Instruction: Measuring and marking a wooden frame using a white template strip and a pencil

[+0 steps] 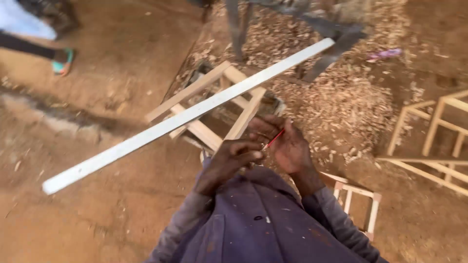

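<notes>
I see my left hand (231,158) curled into a loose fist just in front of my chest, its fingers bent inward and the fingertips pinched on the near end of a thin red pencil (273,139); my right hand (285,143) sits just beside it, touching or nearly so, palm turned toward me with the fingers half folded, and the pencil lies slanted across that palm — whether the right fingers actually clamp it I cannot tell; the pencil's upper tip points up and to the right, between the two hands.

A long pale wooden strip (187,116) runs diagonally across the view, from low on the left to high on the right; it passes just above my hands and lies across a small wooden frame (214,104) that rests tilted on the dirt floor (97,146); I cannot make out whether either hand touches the strip.

Beyond the frame a wide heap of wood shavings (336,97) spreads over the ground — dark metal legs (239,29) stand in it near the top; to the right stand more unfinished wooden frames (438,131), and a smaller one (358,199) lies near my right sleeve; at the top left corner another person's foot in a teal sandal (62,62) rests on the dirt, well apart from me.
</notes>
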